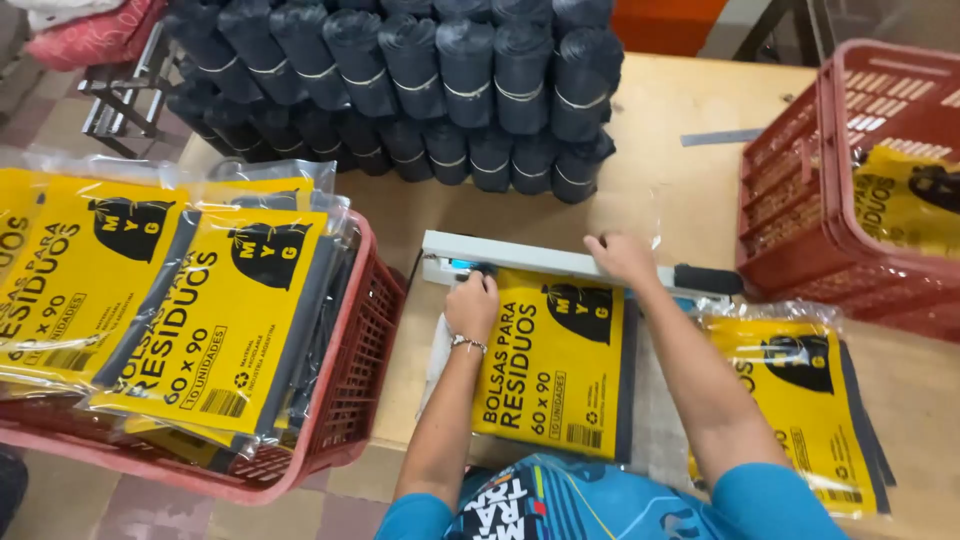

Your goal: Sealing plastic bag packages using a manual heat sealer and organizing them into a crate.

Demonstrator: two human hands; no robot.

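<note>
two hands work the sealer [560, 262] at the table's [680, 110] centre. the right hand [622, 256] lies flat on its bar, fingers together, pressing down; the left hand [472, 303] pins the yellow pack [555, 365] just below, fingers curled on its top edge. the pack's mouth sits under the bar, its body running toward 6 o'clock. better to keep the edge square and smooth and press evenly. full crate [345, 400] at 9 o'clock, black rolls [420, 80] at 12.
</note>
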